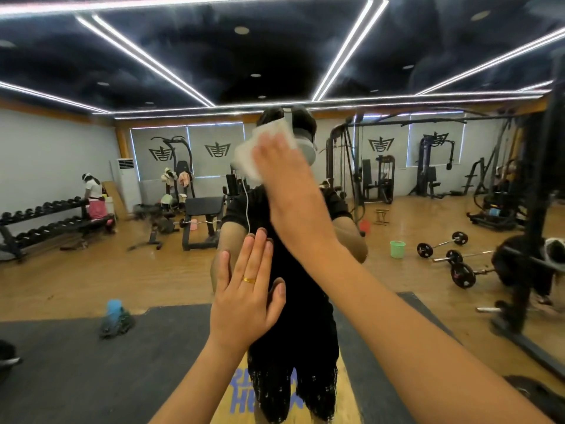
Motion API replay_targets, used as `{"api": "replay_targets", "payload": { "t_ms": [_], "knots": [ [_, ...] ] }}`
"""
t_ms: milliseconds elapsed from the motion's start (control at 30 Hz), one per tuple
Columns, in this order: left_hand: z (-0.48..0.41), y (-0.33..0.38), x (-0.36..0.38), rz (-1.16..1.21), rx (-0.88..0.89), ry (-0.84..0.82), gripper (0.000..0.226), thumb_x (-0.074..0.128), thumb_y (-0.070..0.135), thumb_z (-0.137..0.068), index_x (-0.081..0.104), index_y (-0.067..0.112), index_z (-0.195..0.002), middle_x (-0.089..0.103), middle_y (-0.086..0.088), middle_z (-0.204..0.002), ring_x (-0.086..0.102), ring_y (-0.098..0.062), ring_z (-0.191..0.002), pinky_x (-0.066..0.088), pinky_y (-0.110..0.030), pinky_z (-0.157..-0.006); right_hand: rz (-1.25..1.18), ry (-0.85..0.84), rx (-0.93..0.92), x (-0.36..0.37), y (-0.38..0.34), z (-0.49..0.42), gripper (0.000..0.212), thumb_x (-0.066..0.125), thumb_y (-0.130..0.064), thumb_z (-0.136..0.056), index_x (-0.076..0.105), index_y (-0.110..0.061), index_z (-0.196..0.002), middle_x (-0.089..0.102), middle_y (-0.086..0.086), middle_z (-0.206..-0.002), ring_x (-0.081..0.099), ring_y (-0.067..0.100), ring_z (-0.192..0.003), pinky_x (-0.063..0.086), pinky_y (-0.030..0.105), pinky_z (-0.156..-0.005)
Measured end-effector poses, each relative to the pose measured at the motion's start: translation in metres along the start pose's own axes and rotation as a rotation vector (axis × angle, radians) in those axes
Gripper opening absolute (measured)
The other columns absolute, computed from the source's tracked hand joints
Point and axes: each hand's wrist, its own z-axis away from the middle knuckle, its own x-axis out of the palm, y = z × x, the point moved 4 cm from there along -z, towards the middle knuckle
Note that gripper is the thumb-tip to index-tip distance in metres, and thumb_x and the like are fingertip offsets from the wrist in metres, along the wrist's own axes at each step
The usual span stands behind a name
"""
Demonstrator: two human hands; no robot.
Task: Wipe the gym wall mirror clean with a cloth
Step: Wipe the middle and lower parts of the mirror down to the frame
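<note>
White cloth (266,145), gold ring (249,280), green bucket (397,249), black ceiling (214,56) with white light strips (91,4)

The wall mirror (91,270) is filling almost the whole frame, standing upright and giving back a hazy reflection of the room. The cloth (255,154) is white, thin and a little crumpled, and it is lying flat against the glass in the upper centre of the frame. Its upper and left edges are showing blurred past the right hand (281,169), which is pressing it to the mirror with flat fingers.
</note>
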Motion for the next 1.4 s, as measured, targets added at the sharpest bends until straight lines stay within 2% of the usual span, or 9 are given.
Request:
{"api": "replay_targets", "payload": {
  "t_ms": [133, 267, 367, 533, 667, 800, 1100, 1267, 1400],
  "knots": [
    [0.000, 0.003, -0.002, 0.009, -0.010, -0.017, 0.072, 0.046, 0.039, -0.101, 0.024, 0.006, -0.161, 0.012, -0.010, -0.173, 0.020, -0.027, -0.158, 0.015, -0.054, -0.127, 0.057, -0.058, -0.112, 0.003, -0.013, 0.004, 0.061, 0.048, -0.002, -0.091, 0.043, 0.000, -0.152, 0.039, 0.018, -0.161, 0.032, 0.031, -0.152, 0.020, 0.044, -0.125],
    [-0.004, 0.005, -0.004, 0.013, -0.009, -0.009, 0.070, 0.046, 0.039, -0.102, 0.026, 0.006, -0.161, 0.013, -0.010, -0.173, 0.018, -0.026, -0.159, 0.013, -0.053, -0.128, 0.057, -0.001, 0.072, 0.002, -0.010, -0.026, 0.064, 0.035, -0.003, -0.094, 0.029, -0.001, -0.158, 0.027, 0.017, -0.167, 0.019, 0.029, -0.157, 0.008, 0.041, -0.128],
    [-0.003, 0.005, -0.006, 0.028, -0.007, -0.006, 0.068, 0.048, 0.038, -0.101, 0.032, 0.005, -0.158, 0.025, -0.013, -0.168, 0.018, -0.026, -0.159, 0.014, -0.052, -0.128, 0.037, 0.065, 0.163, 0.010, -0.021, -0.066, 0.063, 0.043, -0.004, -0.095, 0.032, -0.002, -0.157, 0.029, 0.016, -0.166, 0.021, 0.030, -0.156, 0.007, 0.040, -0.127],
    [-0.003, -0.001, -0.003, 0.017, 0.007, -0.008, 0.065, 0.048, 0.039, -0.100, 0.043, 0.003, -0.154, 0.032, -0.016, -0.166, 0.017, -0.026, -0.159, 0.012, -0.052, -0.129, 0.168, -0.160, -0.033, 0.031, -0.052, -0.120, 0.069, 0.046, -0.009, -0.103, 0.014, -0.014, -0.164, 0.007, 0.007, -0.173, 0.001, 0.022, -0.160, -0.009, 0.036, -0.124],
    [-0.004, -0.004, -0.004, -0.014, 0.025, -0.002, 0.067, 0.044, 0.039, -0.104, 0.032, 0.003, -0.159, 0.023, -0.013, -0.170, 0.022, -0.028, -0.158, 0.017, -0.055, -0.127, 0.191, -0.242, -0.199, 0.017, -0.030, -0.110, 0.069, 0.049, -0.004, -0.102, 0.019, -0.014, -0.163, 0.014, 0.007, -0.172, 0.009, 0.022, -0.159, 0.004, 0.038, -0.128],
    [-0.001, -0.005, -0.002, -0.008, 0.017, -0.016, 0.069, 0.045, 0.038, -0.104, 0.027, 0.003, -0.161, 0.017, -0.013, -0.172, 0.020, -0.029, -0.158, 0.014, -0.055, -0.127, 0.078, -0.066, -0.051, -0.021, 0.025, -0.032, 0.066, 0.062, 0.006, -0.094, 0.040, -0.006, -0.155, 0.036, 0.013, -0.164, 0.028, 0.029, -0.154, 0.022, 0.047, -0.127],
    [-0.014, 0.033, -0.014, 0.195, -0.009, 0.012, 0.069, 0.049, 0.025, -0.098, 0.029, -0.002, -0.158, 0.023, -0.017, -0.169, 0.022, -0.033, -0.157, 0.019, -0.060, -0.125, 0.075, -0.106, 0.076, -0.070, 0.076, 0.101, 0.071, 0.065, 0.010, -0.093, 0.037, -0.006, -0.157, 0.034, 0.009, -0.165, 0.026, 0.023, -0.156, 0.027, 0.046, -0.126],
    [-0.040, 0.071, 0.003, 0.090, -0.077, -0.029, 0.070, 0.044, 0.034, -0.101, 0.026, 0.000, -0.161, 0.018, -0.017, -0.170, 0.016, -0.031, -0.159, 0.008, -0.058, -0.127, 0.118, -0.042, 0.137, -0.087, 0.099, 0.087, 0.069, 0.066, 0.007, -0.094, 0.040, -0.007, -0.156, 0.037, 0.010, -0.163, 0.028, 0.023, -0.154, 0.037, 0.049, -0.121],
    [-0.037, 0.073, 0.015, -0.031, -0.077, -0.017, 0.072, 0.040, 0.038, -0.104, 0.021, 0.001, -0.162, 0.016, -0.017, -0.171, 0.013, -0.030, -0.159, 0.010, -0.061, -0.125, 0.142, -0.038, 0.211, -0.103, 0.116, 0.026, 0.064, 0.057, -0.001, -0.101, 0.034, -0.010, -0.160, 0.028, 0.007, -0.168, 0.033, 0.026, -0.151, 0.049, 0.048, -0.110]
  ]
}}
